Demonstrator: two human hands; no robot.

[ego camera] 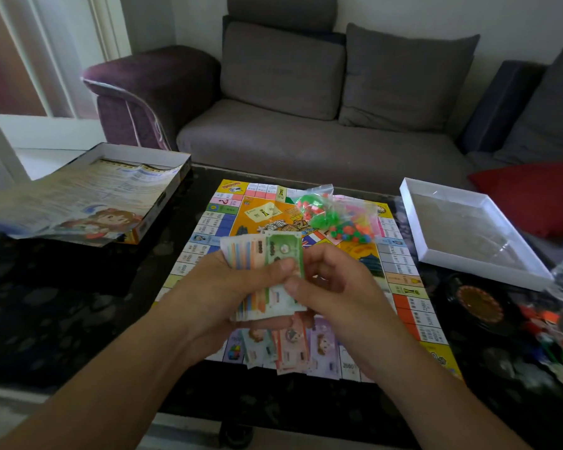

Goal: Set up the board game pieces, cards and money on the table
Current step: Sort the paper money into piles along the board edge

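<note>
Over to the far left of the game board [208,222], the box lid [163,186] sits open side up on the dark table [62,303], with a printed sheet [78,203] draped across it and spilling over its near edge. Now the board itself, laid flat in the middle of the table, colourful squares all round its rim.

Above the board's near half, the left hand [228,287] grips a fanned stack of play money [260,251], fingers curled underneath and thumb pressed across the front of the notes. A green note is on top, orange and blue edges showing to its left. The right hand [332,287] comes in just beside it, thumb and fingers pinching the right edge of that same stack. Both hands touching the money, thumbs almost meeting.

Under the hands, on the board's near edge, three piles of notes [290,349] lie side by side: green, pink, purple.

On the board's far right part, a clear bag of small pieces [335,219], green and orange bits inside.

Right of the board, a white box tray [468,254] rests on the table, and nearer, more small coloured pieces [553,336], blurred. Behind the board, a grey sofa [306,131] with a red cushion [540,196] off to the right.
</note>
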